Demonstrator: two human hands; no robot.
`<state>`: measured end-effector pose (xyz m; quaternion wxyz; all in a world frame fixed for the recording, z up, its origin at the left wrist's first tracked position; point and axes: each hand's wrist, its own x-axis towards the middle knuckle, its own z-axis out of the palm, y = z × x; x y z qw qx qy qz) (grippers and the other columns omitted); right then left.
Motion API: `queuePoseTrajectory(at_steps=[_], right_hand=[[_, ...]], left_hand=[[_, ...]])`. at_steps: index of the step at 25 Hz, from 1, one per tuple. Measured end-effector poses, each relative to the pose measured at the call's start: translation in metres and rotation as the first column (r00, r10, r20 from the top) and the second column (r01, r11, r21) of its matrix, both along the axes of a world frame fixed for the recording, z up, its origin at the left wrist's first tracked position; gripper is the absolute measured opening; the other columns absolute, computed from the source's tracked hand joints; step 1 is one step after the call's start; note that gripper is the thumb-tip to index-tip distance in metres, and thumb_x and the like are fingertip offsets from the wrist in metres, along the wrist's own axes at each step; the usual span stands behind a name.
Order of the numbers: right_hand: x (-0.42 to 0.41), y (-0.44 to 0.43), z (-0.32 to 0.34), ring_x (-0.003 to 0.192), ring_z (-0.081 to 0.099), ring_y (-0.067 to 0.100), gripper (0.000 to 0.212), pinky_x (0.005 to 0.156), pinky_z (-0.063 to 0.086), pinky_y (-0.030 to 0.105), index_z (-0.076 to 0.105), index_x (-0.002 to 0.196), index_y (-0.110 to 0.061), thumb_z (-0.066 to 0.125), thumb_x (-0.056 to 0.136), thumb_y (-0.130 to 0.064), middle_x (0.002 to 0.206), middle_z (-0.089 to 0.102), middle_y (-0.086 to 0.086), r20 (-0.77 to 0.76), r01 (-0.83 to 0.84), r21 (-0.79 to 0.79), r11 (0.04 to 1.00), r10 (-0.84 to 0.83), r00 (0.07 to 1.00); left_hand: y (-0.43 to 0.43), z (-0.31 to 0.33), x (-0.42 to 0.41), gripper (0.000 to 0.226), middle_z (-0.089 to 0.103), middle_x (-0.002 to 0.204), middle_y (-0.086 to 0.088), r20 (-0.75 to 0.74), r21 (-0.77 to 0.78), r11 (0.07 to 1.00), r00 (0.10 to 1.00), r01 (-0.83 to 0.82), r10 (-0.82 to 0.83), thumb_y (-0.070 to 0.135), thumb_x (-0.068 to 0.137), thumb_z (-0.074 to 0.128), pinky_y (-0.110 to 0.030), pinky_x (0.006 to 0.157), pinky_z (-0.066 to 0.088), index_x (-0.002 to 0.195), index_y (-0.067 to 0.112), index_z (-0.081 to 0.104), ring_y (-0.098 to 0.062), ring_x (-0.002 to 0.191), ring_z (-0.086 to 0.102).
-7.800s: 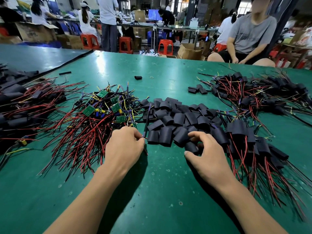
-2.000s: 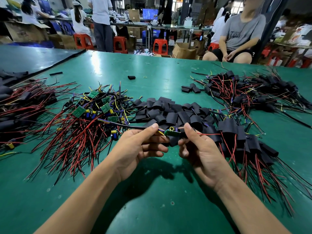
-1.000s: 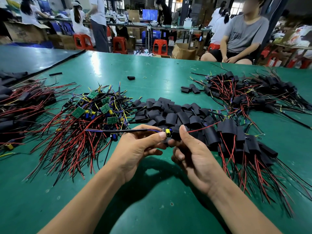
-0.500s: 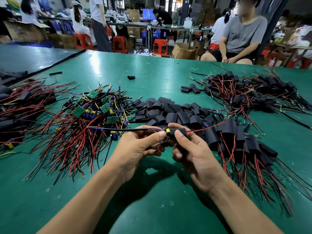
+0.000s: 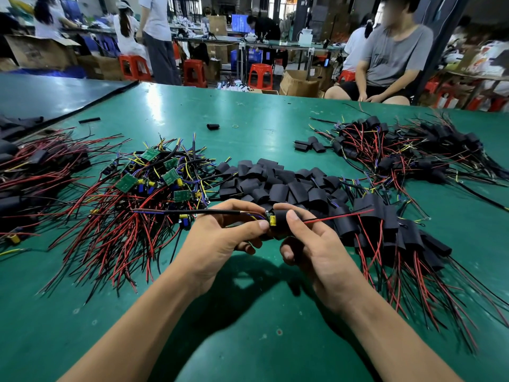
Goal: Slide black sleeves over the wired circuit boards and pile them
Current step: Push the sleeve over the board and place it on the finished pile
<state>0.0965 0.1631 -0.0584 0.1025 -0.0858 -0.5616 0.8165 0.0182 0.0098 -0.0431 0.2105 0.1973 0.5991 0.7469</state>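
- Currently both hands meet low over the bench, fingertips almost touching.
- left hand: thumb and forefinger pinch the wired circuit board; its black lead runs out toward 9 o'clock.
- right hand: clamped on the black sleeve, which covers most of the board; red wire exits toward 3 o'clock.
- loose sleeves heaped at 12 o'clock of the hands, bare boards at 10 o'clock, sleeved pile at 3 o'clock.
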Motion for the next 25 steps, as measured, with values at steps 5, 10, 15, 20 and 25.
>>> queuePoseTrajectory(at_steps=[5,10,15,20,25], right_hand=[[0.0006,0.0002,-0.0004,0.052,0.048,0.011,0.024,0.050,0.041,0.016,0.074,0.103,-0.026,0.071,0.083,-0.037,0.090,0.071,0.005,-0.053,0.040,0.063,0.997,-0.037,0.998],[0.0012,0.0020,-0.0001,0.054,0.050,0.012,0.023,0.055,0.043,0.016,0.074,0.102,-0.027,0.071,0.083,-0.040,0.092,0.073,0.007,-0.078,0.037,0.109,0.993,-0.029,0.997],[0.0015,0.0030,0.0010,0.051,0.050,0.013,0.032,0.053,0.044,0.016,0.073,0.102,-0.023,0.074,0.077,-0.043,0.089,0.074,0.009,-0.113,0.047,0.110,0.993,-0.034,0.993],[0.0000,0.0040,0.0025,0.045,0.047,0.013,0.046,0.050,0.042,0.016,0.066,0.093,-0.007,0.082,0.074,-0.046,0.083,0.073,0.013,-0.135,0.168,0.114,0.979,-0.152,0.979],[-0.0007,0.0001,-0.0004,0.043,0.045,0.011,0.042,0.047,0.039,0.015,0.067,0.085,-0.016,0.077,0.071,-0.054,0.077,0.070,0.007,-0.134,0.219,0.117,0.969,-0.203,0.970]], left_hand=[[0.0007,0.0021,-0.0011,0.022,0.071,0.074,-0.012,0.044,0.021,1.000,0.999,-0.008,0.007,0.021,0.059,0.083,-0.022,0.050,0.049,0.080,0.019,0.078,-0.019,0.054,0.061],[-0.0008,0.0037,-0.0019,0.020,0.069,0.074,-0.014,0.080,0.041,0.999,0.997,-0.008,0.004,0.019,0.060,0.081,-0.022,0.050,0.050,0.080,0.016,0.078,-0.019,0.052,0.060],[0.0020,0.0016,-0.0009,0.025,0.068,0.077,-0.013,0.174,0.069,0.998,0.985,0.008,-0.020,0.021,0.059,0.082,-0.022,0.050,0.051,0.083,0.012,0.079,-0.015,0.052,0.057],[0.0025,0.0012,-0.0022,0.022,0.071,0.079,-0.009,0.250,0.100,0.987,0.957,0.124,-0.145,0.015,0.064,0.081,-0.022,0.053,0.053,0.085,0.012,0.080,-0.014,0.055,0.060],[0.0042,-0.0007,0.0003,0.026,0.072,0.082,-0.010,0.203,0.069,0.993,0.974,0.092,-0.104,0.021,0.060,0.084,-0.022,0.053,0.053,0.085,0.012,0.080,-0.015,0.056,0.060]])
